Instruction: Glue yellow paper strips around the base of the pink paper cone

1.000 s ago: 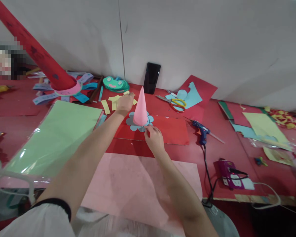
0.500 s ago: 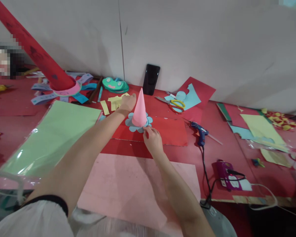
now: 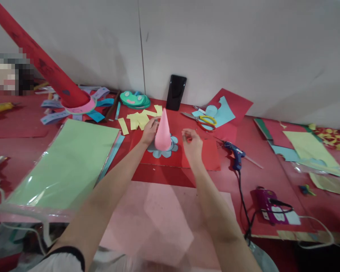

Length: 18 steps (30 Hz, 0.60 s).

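Observation:
A pink paper cone (image 3: pixel 162 136) stands upright on a blue scalloped paper flower (image 3: pixel 162 153), which lies on a flat red piece (image 3: pixel 205 155). Close against the cone's left side is my left hand (image 3: pixel 150 131), its fingers bent together. Its fingertips are partly hidden near the cone, so whatever they may hold cannot be made out. My right hand (image 3: pixel 193 143) hovers to the right of the flower, apart from it, with loosely curved fingers and nothing visible in them. Small yellow paper strips (image 3: pixel 138 120) lie just beyond my left hand.
A phone (image 3: pixel 176 92) leans on the wall. Scissors (image 3: pixel 205 120) lie beside blue scraps. On the right are a glue gun (image 3: pixel 234 153) with its cord and a purple power adapter (image 3: pixel 272 206). Green paper (image 3: pixel 68 162) in plastic lies left, pink paper (image 3: pixel 158 219) in front.
My left hand has drawn back from the yellow strips to the cone's side. My right hand has left the flower's edge and moved right. The view has shifted slightly.

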Motion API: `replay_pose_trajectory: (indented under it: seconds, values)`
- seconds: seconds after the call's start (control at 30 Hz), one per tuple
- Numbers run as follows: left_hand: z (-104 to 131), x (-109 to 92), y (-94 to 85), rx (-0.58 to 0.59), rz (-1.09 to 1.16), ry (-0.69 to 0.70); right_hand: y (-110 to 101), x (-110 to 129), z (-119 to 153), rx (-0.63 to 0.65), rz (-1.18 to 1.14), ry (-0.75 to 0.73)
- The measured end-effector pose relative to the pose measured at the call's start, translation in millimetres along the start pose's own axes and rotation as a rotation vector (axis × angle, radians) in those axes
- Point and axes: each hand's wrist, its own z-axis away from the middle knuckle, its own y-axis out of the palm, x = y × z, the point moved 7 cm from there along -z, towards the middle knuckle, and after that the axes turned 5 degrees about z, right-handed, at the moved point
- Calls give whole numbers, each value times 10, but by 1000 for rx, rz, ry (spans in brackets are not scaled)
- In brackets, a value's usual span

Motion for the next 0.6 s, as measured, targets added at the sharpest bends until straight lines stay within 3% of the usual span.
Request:
replay_pose_trajectory:
  seconds: [0.17,0.3,0.47,0.6]
  values:
    - [102,-6,-20,-55,94,-100,300,-290,-899,34,0,-25]
    - [122,-58,35,15,36,-132,604,-554,-1401,136,137,59]
    - [142,-91,50,25,11,-141,929,-588,-1781,193,145,54]
    - [131,-79,49,13,14,-167,1217,-560,-1861,310,140,96]
